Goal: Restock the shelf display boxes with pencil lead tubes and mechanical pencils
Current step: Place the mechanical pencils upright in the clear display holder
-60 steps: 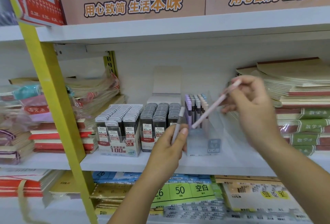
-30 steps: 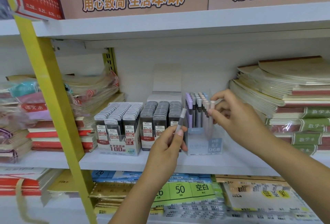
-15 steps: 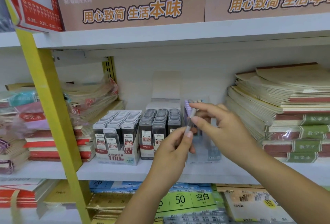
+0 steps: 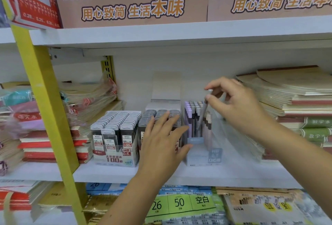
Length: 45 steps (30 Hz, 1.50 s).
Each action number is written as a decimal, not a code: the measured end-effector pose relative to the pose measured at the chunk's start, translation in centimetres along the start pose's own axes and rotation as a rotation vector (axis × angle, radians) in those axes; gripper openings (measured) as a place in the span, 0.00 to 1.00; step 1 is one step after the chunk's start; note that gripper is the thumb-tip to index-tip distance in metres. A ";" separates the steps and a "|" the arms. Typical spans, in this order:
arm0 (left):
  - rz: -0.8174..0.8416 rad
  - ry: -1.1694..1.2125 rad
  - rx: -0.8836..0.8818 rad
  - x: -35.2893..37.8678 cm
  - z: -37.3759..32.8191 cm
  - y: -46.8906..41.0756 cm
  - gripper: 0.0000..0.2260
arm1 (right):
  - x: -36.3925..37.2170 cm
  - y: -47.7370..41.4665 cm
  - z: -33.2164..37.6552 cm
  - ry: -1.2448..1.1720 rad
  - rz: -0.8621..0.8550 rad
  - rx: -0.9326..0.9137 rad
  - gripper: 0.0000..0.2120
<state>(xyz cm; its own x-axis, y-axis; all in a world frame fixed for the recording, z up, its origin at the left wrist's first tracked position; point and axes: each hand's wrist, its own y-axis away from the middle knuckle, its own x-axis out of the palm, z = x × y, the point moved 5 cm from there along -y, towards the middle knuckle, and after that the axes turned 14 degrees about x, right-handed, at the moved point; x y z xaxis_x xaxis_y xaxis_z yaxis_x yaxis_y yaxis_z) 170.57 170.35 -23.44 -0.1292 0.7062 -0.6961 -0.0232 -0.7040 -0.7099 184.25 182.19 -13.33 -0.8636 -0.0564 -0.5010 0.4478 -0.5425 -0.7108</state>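
Note:
On the middle shelf stands a clear display box (image 4: 213, 154) of mechanical pencils with purple, grey and beige caps. My right hand (image 4: 239, 106) pinches a grey mechanical pencil (image 4: 202, 117) near its top, the tip lowered among the others in the box. My left hand (image 4: 161, 144) is spread with straight fingers in front of the 0.7 lead tube box (image 4: 158, 115) and holds nothing. Left of it stands the 0.5 lead tube box (image 4: 115, 138), full of dark tubes.
Stacks of notebooks (image 4: 294, 102) fill the shelf's right side, wrapped notebook bundles (image 4: 86, 99) the left. A yellow upright post (image 4: 45, 110) runs down the left. Brown cartons (image 4: 133, 7) sit on the shelf above; paper packs (image 4: 179, 205) lie below.
My right hand took the grey pencil from my left hand and lowered it into the clear box. My left hand has let go and opened flat.

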 end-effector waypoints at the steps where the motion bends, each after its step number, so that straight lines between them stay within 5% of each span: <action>1: 0.000 0.001 0.003 0.2 0.1 0.1 0.20 | 0.5 0.0 -0.1 0.030 0.023 0.004 0.09; 7: -0.088 0.006 0.026 0.4 0.2 0.3 0.18 | 3.0 0.6 -1.2 0.117 0.160 0.034 0.10; 22: -0.123 0.033 0.043 0.7 0.6 0.2 0.17 | 4.2 -0.1 -1.1 0.073 0.166 0.026 0.10; 28: -0.112 0.043 0.050 0.7 0.6 0.4 0.17 | 5.0 0.1 -1.9 0.265 0.080 -0.010 0.03; 31: -0.062 0.054 0.042 0.7 0.7 0.3 0.17 | 5.5 -0.1 -2.5 0.304 0.115 0.065 0.08; 36: -0.063 0.029 0.054 -0.4 0.4 0.6 0.23 | 2.8 1.2 -1.5 0.080 0.005 0.133 0.13; 39: -0.251 0.048 0.082 -1.5 0.0 2.8 0.17 | 0.4 4.5 0.2 -0.166 -0.114 0.078 0.08; 42: -0.397 0.095 0.127 -1.2 -1.2 7.6 0.10 | 1.4 9.6 1.3 -0.348 -0.029 0.054 0.06; 45: -0.259 0.183 0.087 2.1 -2.1 14.5 0.08 | 6.4 15.6 -0.5 -0.338 0.177 0.156 0.05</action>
<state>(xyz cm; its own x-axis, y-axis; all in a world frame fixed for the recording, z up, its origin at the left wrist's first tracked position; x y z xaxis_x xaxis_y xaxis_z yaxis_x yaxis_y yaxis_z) 172.02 161.79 -35.37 0.0718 0.8589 -0.5071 -0.1176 -0.4976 -0.8594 185.80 173.77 -27.82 -0.8156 -0.4186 -0.3995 0.5781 -0.6190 -0.5316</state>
